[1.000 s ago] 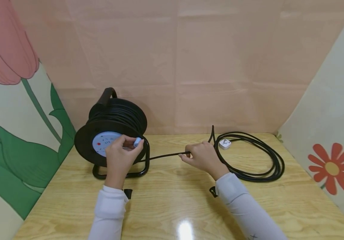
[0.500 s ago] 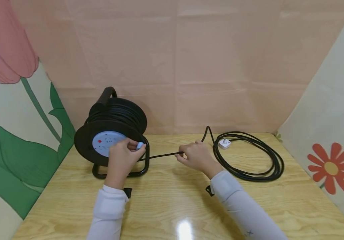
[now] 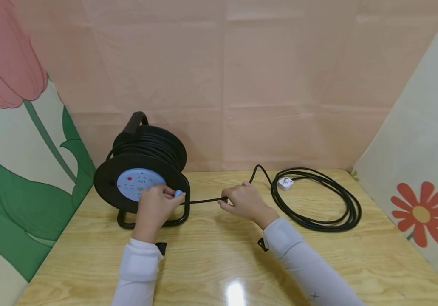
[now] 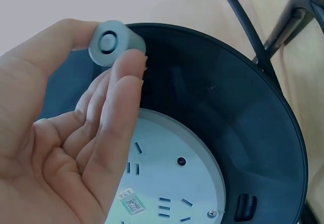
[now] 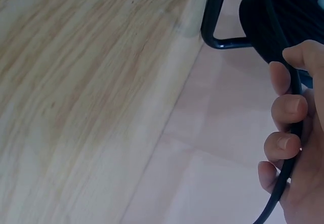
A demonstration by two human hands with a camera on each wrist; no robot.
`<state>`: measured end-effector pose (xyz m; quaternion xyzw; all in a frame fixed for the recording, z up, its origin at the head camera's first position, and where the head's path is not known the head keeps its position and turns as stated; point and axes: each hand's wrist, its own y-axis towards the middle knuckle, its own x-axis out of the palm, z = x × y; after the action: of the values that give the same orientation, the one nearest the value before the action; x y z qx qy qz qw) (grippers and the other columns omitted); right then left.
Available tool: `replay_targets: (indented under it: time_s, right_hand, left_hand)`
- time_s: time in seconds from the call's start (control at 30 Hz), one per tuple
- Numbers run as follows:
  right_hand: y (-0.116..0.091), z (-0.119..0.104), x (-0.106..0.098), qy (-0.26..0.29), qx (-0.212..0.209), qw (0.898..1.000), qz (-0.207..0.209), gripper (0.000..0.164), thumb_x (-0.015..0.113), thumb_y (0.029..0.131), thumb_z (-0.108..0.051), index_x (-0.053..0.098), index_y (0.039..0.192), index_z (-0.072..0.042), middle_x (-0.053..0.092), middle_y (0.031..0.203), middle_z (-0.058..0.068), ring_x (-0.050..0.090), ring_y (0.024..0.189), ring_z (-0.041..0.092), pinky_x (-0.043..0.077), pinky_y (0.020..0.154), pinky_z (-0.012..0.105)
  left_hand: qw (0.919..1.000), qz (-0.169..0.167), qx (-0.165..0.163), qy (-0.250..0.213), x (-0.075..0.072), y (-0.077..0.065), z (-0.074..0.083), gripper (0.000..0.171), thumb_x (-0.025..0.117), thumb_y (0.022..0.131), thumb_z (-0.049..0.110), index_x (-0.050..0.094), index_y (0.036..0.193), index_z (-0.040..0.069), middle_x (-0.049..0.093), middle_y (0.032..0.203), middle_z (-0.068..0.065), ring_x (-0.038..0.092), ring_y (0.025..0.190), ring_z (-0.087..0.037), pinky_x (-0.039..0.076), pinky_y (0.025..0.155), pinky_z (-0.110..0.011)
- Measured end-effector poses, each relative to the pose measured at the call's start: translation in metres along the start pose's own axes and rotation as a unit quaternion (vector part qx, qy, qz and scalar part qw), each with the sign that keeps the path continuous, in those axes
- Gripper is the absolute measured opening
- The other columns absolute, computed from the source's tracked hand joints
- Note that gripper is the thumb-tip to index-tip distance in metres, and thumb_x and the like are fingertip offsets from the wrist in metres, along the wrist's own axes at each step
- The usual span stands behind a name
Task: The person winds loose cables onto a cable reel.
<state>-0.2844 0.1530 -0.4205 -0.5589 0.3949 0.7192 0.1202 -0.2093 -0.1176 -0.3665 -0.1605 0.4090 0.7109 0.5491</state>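
A black cable reel (image 3: pixel 105 180) with a pale blue socket face (image 3: pixel 128 191) stands on the left of the table. My left hand (image 3: pixel 154 206) pinches the reel's small blue crank knob (image 4: pixel 107 43) between thumb and fingers, at the lower right of the disc. Between the reel and a loose coil runs a black cable (image 3: pixel 205 201). My right hand (image 3: pixel 246 204) grips this cable, and in the right wrist view the fingers (image 5: pixel 288 107) curl round it. Past the right hand the cable rises in a bend and drops to the coil (image 3: pixel 350 221).
A white plug (image 3: pixel 285 183) lies inside the coil's left edge. The reel sits on a black tubular stand (image 3: pixel 180 221). Behind the wooden table (image 3: pixel 211 259) rises a pinkish covered wall (image 3: pixel 280 85), with painted side panels left and right.
The left hand and knob have moved down a little, and the socket face has turned clockwise. My right hand has shifted left towards the reel with the cable, whose bend has also moved left.
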Motion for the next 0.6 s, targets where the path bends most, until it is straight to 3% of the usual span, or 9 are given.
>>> replay_targets:
  time_s: [0.3,0.6]
  right_hand:
    - [0.005,-0.008,0.005,0.016,-0.005,1.0,-0.01,0.022,0.063,0.098,-0.039,0.066,0.083,-0.023,0.061,0.065,-0.013,0.041,0.05,0.003,0.031,0.06,0.029]
    - [0.014,-0.013,0.018,0.026,0.007,0.999,-0.045,0.028,0.058,0.101,-0.045,0.071,0.094,-0.02,0.069,0.074,-0.01,0.054,0.057,0.004,0.041,0.063,0.033]
  left_hand:
    - [0.9976,-0.058,-0.037,0.007,-0.001,0.002,-0.007,0.03,0.082,0.083,0.031,0.073,0.071,0.005,0.065,0.063,0.002,0.059,0.059,-0.013,0.051,0.056,-0.033]
    - [0.9851,-0.148,-0.089,-0.003,-0.007,0.002,-0.021,0.039,0.077,0.088,0.034,0.069,0.062,0.006,0.057,0.056,0.003,0.052,0.056,-0.015,0.042,0.052,-0.029]
